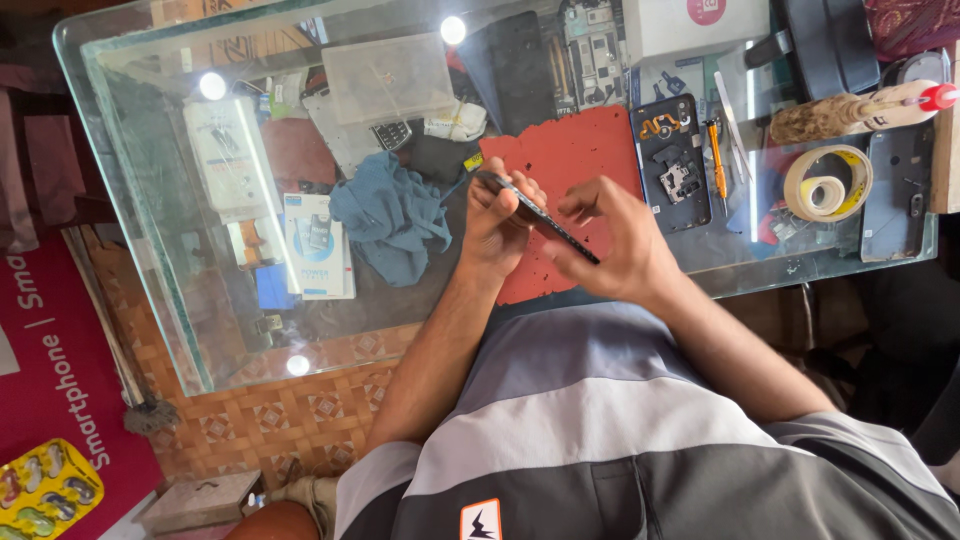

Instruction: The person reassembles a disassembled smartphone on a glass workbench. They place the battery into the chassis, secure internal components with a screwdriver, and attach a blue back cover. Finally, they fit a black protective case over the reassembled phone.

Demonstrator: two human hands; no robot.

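A thin dark phone is held edge-on between both my hands above a red work mat on the glass table. My left hand grips its upper end, with fingers curled around the edge. Around the lower end my right hand is closed, the fingertips pinching along the phone's side. An opened phone back with exposed parts lies on the table just right of the mat.
A blue cloth lies left of the mat. A tape roll, an orange-handled tool, a brush, a white box and a circuit board sit at the right and back. Boxes show under the glass.
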